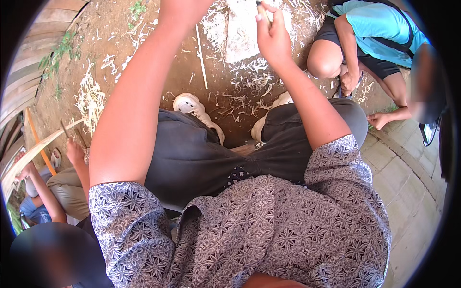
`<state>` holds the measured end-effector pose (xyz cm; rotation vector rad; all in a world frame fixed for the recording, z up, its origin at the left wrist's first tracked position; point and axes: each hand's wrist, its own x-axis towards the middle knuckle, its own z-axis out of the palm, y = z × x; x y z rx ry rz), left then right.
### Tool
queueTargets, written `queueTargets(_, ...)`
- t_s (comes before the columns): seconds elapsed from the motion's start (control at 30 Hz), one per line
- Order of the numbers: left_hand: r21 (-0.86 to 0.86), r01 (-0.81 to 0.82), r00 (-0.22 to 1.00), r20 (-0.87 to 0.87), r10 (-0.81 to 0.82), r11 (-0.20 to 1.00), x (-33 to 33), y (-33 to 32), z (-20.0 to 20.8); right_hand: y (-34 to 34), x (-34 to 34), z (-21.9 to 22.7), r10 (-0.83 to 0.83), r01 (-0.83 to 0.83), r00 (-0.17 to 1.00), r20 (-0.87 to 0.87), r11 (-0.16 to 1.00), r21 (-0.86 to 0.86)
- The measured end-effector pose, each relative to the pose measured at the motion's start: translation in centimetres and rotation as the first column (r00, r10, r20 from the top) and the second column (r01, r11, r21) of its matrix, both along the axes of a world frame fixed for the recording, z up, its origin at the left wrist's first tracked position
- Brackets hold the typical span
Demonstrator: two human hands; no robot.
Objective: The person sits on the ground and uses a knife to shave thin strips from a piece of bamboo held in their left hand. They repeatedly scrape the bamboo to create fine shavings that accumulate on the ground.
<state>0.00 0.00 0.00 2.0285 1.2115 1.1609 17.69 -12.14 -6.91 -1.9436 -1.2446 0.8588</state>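
Observation:
My right hand [276,43] is closed round a slim, light-brown handle [261,10] with a dark part at its upper end. The rest of that tool runs out of the top edge, so its kind does not show. My left hand [185,10] reaches to the top edge, where its fingers are cut off from sight. Between and below the hands lies a pale, brightly lit flat piece [240,36] on the ground, with curly wood shavings [249,72] scattered around it. A thin pale strip [201,57] rests on the dirt below my left hand.
A person in a turquoise shirt [374,21] crouches at the right. At the lower left another person's hand [24,165] is by a long, curved pale strip [41,146]. My white shoes [199,113] stand on bare earth. Paving [406,177] lies right, wooden slats [36,53] upper left.

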Motion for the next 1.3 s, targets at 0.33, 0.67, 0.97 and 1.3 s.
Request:
queueTargets(0.33, -0.038, -0.021, 1.0, -0.015, 0.021, 0.999, -0.7, 0.6, 0.7, 0.5, 0.5, -3.7, 0.044, -0.037, 0.993, 0.106, 0.997, -0.066)
queueTargets(0.67, 0.043, -0.022, 0.998, -0.066, 0.024, 0.999, -0.3, 0.5, 0.2, 0.1, 0.6, -4.0, 0.144, -0.121, 0.985, 0.095, 0.968, -0.218)
queueTargets(0.97, -0.019, -0.054, 0.998, 0.015, 0.054, 0.998, 0.0, 0.5, -0.2, -0.7, -0.5, -2.1, 0.087, -0.035, 0.968, 0.234, 0.976, -0.216)
queueTargets(1.3, -0.015, -0.068, 0.998, 0.007, 0.068, 0.998, 0.2, 0.2, 0.3, -0.9, 0.6, -3.7, 0.02, -0.03, 0.999, 0.049, 0.98, 0.195)
